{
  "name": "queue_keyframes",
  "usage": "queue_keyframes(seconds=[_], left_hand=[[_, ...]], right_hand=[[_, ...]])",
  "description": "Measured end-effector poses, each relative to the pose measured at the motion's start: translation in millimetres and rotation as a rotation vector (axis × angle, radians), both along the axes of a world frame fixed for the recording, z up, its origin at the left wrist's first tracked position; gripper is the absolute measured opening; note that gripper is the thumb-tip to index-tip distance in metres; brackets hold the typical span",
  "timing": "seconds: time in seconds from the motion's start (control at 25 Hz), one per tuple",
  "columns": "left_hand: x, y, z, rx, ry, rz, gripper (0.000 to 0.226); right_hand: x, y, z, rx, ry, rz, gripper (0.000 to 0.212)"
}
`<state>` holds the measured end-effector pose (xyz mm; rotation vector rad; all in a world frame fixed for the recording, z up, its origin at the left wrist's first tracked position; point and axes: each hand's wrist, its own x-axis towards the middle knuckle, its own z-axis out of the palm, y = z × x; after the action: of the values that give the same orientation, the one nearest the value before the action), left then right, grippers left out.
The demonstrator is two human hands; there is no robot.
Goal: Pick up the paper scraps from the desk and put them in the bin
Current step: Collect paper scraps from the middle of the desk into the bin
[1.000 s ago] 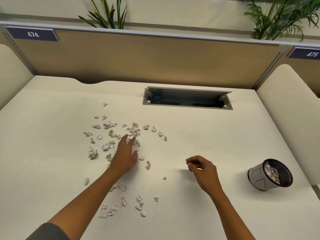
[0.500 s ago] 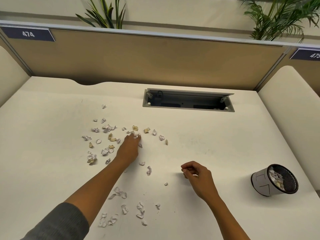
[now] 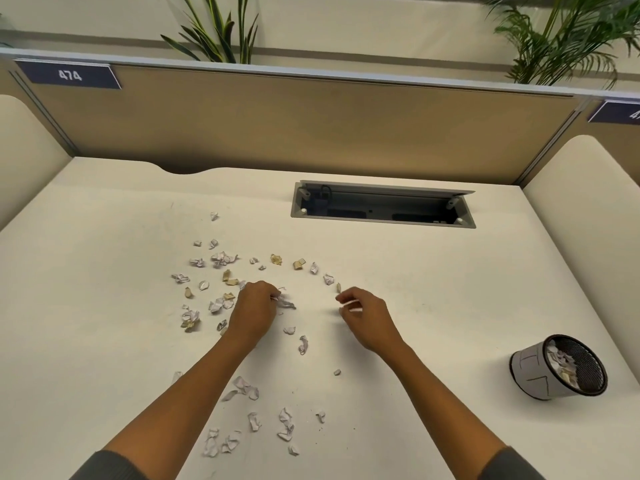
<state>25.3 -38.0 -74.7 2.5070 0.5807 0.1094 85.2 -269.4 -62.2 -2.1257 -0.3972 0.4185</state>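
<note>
We see the left hand [image 3: 254,311] with fingers curled, pinching a white paper scrap [image 3: 285,302] at the worktop [image 3: 104,306] surface. The right hand [image 3: 367,318] hovers beside it with fingers loosely curled; whether it holds anything we cannot tell. The paper scraps [image 3: 221,259], crumpled white and tan bits, lie scattered around and behind the left hand, with more near the forearms. The bin [image 3: 540,372], a small grey mesh-lined cup, lies tilted at right, well apart, some scraps already inside.
</note>
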Motion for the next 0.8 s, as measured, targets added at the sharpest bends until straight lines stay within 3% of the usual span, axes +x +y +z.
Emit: queue_keyframes(seconds=[0.12,0.24,0.56,0.8], left_hand=[[-3.7,1.0,10.0,-0.107,-0.010,0.055,0.017],[-9.7,6.7,17.6,-0.159,-0.014,0.100,0.014],[-31.2,27.3,27.7,-0.197,-0.015,0.208,0.012],[-45.3,20.4,32.3,-0.194,0.017,0.214,0.011]], right_hand=[[19.7,23.2,-11.7,-0.181,-0.097,0.126,0.043],[26.9,41.2,-23.2,-0.305,-0.056,0.208,0.066],[-2.9,73.5,-36.0,-0.290,-0.154,0.551,0.052],[-26.8,52.6,-29.7,-0.331,-0.290,0.838,0.047]])
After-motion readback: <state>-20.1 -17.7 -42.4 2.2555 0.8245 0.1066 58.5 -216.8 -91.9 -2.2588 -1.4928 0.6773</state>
